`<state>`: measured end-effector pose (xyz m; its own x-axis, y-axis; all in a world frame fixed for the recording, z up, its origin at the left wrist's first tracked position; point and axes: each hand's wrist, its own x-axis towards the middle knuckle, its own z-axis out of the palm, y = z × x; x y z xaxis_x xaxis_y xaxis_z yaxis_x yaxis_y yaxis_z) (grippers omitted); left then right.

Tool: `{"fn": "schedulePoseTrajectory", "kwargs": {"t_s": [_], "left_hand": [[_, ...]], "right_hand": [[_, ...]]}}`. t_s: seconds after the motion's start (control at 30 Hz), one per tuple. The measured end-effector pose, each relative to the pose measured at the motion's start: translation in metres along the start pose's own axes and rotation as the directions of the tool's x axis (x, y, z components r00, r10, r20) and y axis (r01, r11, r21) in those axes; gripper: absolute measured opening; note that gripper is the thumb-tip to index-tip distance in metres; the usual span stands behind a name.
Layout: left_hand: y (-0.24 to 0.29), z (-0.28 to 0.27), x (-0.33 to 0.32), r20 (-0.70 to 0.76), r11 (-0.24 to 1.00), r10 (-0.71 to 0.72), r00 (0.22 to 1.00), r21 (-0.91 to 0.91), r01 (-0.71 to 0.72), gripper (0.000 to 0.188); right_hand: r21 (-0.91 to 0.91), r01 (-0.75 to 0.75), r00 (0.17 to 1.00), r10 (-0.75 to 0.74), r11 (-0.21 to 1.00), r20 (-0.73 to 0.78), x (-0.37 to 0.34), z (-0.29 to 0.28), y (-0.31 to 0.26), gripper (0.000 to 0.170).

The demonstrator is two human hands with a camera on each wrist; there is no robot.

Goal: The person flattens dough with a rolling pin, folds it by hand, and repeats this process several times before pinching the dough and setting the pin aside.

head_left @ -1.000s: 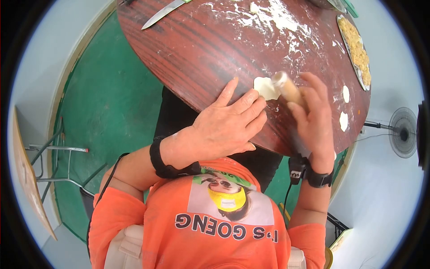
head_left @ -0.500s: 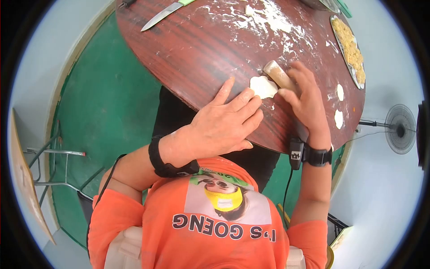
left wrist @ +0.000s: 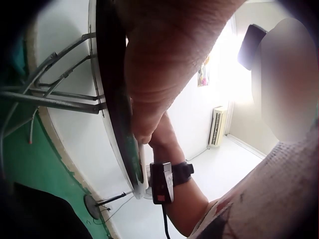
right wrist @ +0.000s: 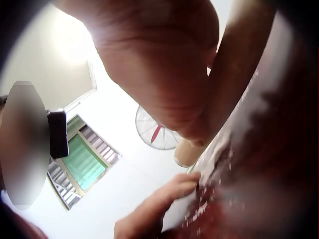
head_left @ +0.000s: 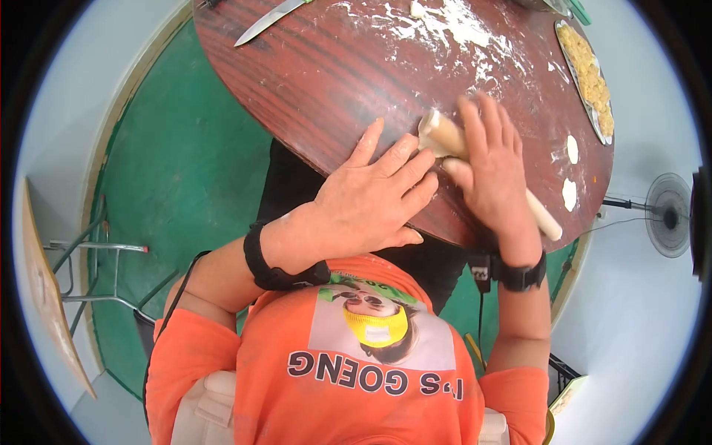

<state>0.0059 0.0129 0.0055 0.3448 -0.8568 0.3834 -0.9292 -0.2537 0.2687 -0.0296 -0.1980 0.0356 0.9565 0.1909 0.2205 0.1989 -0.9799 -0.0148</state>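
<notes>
On the round table's near edge lies a thin piece of dough (head_left: 434, 150), mostly covered by the wooden rolling pin (head_left: 446, 136). My left hand (head_left: 378, 193) lies palm down at the table edge, its straight fingertips touching the dough's near-left side. Over the middle of the pin, my right hand (head_left: 493, 174) presses with its palm, fingers stretched toward the far side and thumb along the near side. The pin's thin end (head_left: 546, 215) sticks out past the right wrist. In the right wrist view the pin (right wrist: 239, 59) runs beneath the palm.
Loose flour (head_left: 452, 30) is spread across the table's far part. A knife (head_left: 271, 22) lies at far left. Two flat dough pieces (head_left: 569, 194) lie at right, below a plate of yellowish filling (head_left: 589, 78). A fan (head_left: 666, 211) stands beyond the table.
The rolling pin moves off the dough toward the far side, then back left over it. My right hand goes from curled fingers to stretched ones. The left hand stays nearly still.
</notes>
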Motion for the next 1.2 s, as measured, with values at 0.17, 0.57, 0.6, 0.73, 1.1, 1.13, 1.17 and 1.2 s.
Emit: {"fn": "schedulePoseTrajectory", "kwargs": {"t_s": [0.17,0.57,0.6,0.73,1.1,1.13,1.17,1.2], "left_hand": [[0.001,0.001,0.007,-0.005,1.000,0.015,1.000,0.018,-0.015,0.072],[-0.007,-0.002,0.013,-0.003,0.998,0.031,1.000,0.055,-0.031,0.072],[-0.007,0.000,0.015,-0.005,0.997,0.029,1.000,0.065,-0.029,0.072],[-0.007,-0.001,0.018,0.034,0.997,0.014,0.999,0.070,-0.016,0.071],[-0.009,-0.005,0.023,0.029,0.996,-0.050,0.998,0.073,0.048,0.072],[-0.007,-0.005,0.023,0.032,0.997,-0.045,0.998,0.072,0.042,0.072],[-0.001,-0.006,0.022,0.046,1.000,-0.001,0.999,0.017,0.000,0.070],[0.004,-0.006,0.019,0.056,0.998,0.042,0.998,-0.039,-0.040,0.069]], "right_hand": [[0.041,-0.088,0.996,0.088,0.995,0.006,0.030,0.021,0.050,0.066],[0.329,0.102,0.987,-0.056,0.939,-0.148,0.024,0.003,0.034,0.036],[0.296,0.079,0.991,-0.042,0.952,-0.129,0.024,0.005,0.035,0.035],[0.517,-0.053,0.998,0.037,0.854,0.042,0.039,-0.002,0.057,0.023],[0.188,-0.182,0.976,0.201,0.965,-0.086,0.017,-0.005,0.054,0.023],[0.188,-0.188,0.974,0.207,0.964,-0.087,0.012,-0.005,0.053,0.023],[0.197,-0.210,0.968,0.232,0.958,-0.095,0.008,-0.006,0.052,0.023],[0.205,-0.230,0.962,0.254,0.951,-0.102,0.006,-0.006,0.052,0.023]]}}
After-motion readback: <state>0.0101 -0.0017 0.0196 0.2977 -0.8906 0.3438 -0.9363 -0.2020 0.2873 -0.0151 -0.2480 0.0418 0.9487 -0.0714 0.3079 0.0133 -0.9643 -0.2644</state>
